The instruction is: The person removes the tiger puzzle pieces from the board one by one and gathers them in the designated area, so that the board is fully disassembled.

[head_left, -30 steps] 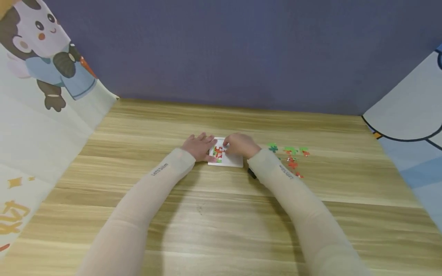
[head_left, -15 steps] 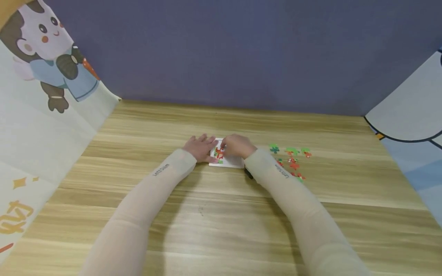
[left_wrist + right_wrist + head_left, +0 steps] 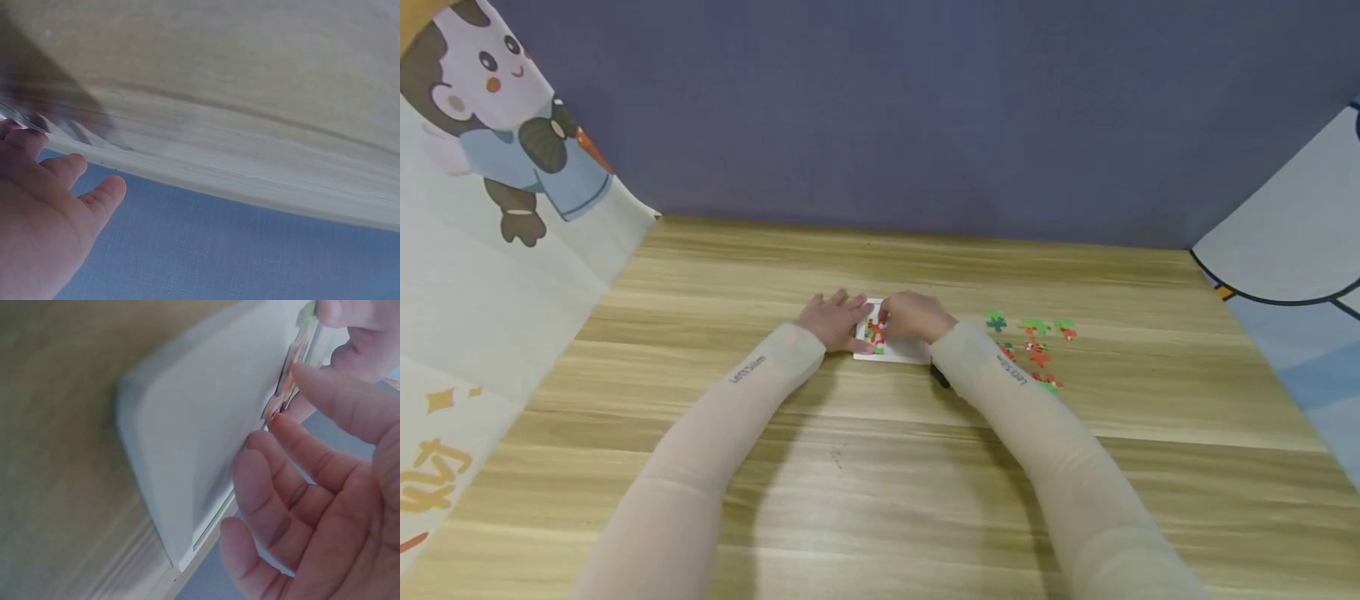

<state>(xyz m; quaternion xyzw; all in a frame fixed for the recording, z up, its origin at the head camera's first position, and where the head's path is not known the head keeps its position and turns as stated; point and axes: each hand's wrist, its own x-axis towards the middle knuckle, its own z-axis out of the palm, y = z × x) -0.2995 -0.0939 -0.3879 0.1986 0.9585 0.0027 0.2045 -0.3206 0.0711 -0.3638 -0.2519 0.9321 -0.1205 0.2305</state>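
A small white puzzle tray [image 3: 904, 351] lies on the table, with red and green jigsaw pieces [image 3: 876, 332] joined along its left side. My left hand [image 3: 833, 322] rests flat over the tray's left edge, fingers spread and thumb on the lower left corner. In the left wrist view the outer fingers [image 3: 103, 195] are straight. My right hand [image 3: 917, 317] bends over the tray's upper middle. Seen from the right wrist, its thumb and index finger pinch a red jigsaw piece [image 3: 273, 407] at the edge of the joined pieces, while the other fingers curl loosely over the bare tray.
Several loose green and red jigsaw pieces [image 3: 1037, 357] lie on the wooden table [image 3: 880, 475] to the right of the tray, some partly behind the right sleeve [image 3: 973, 358]. A small black object [image 3: 940, 377] shows beside that wrist. A dark blue panel [image 3: 880, 117] borders the table's far side.
My right hand has shifted slightly left and settled against the joined pieces. More of the loose pieces show beside the right sleeve. My left hand has stayed in place.
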